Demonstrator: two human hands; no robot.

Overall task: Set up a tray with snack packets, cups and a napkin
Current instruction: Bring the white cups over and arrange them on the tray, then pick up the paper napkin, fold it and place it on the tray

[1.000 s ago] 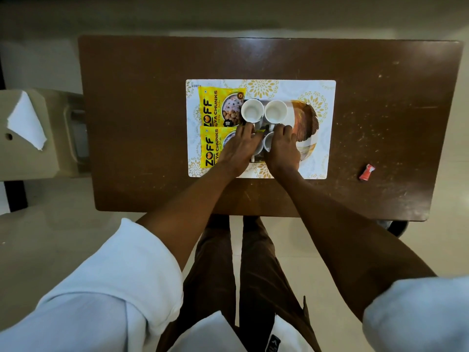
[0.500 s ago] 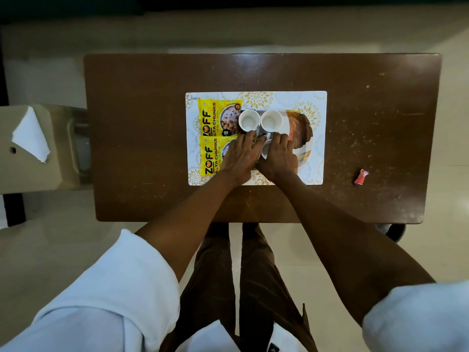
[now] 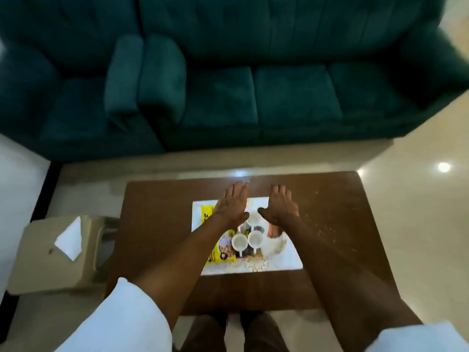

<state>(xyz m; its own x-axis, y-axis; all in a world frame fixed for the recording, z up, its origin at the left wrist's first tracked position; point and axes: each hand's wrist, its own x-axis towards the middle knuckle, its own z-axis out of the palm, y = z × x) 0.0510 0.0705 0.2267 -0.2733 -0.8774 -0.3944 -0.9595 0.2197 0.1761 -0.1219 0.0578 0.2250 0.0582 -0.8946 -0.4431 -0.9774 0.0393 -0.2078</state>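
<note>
A: What changed?
B: Both hands came off the white round cups [image 3: 239,242]. Now the left hand [image 3: 231,207] and the right hand [image 3: 280,207] hover flat over the far end of the white patterned rectangular tray [image 3: 279,265]. Fingers are straight, gripping nothing.
A: Meaning?
B: Cups and yellow snack packets [image 3: 218,257] look placed on the tray. I'd say the napkin step isn't done.
A: Where's the napkin?
B: The white folded napkin [image 3: 69,238] lies on the beige plastic stool [image 3: 38,262], left of the brown wooden table [image 3: 157,224] and well apart from the left fingers. Frame's blurry.
</note>
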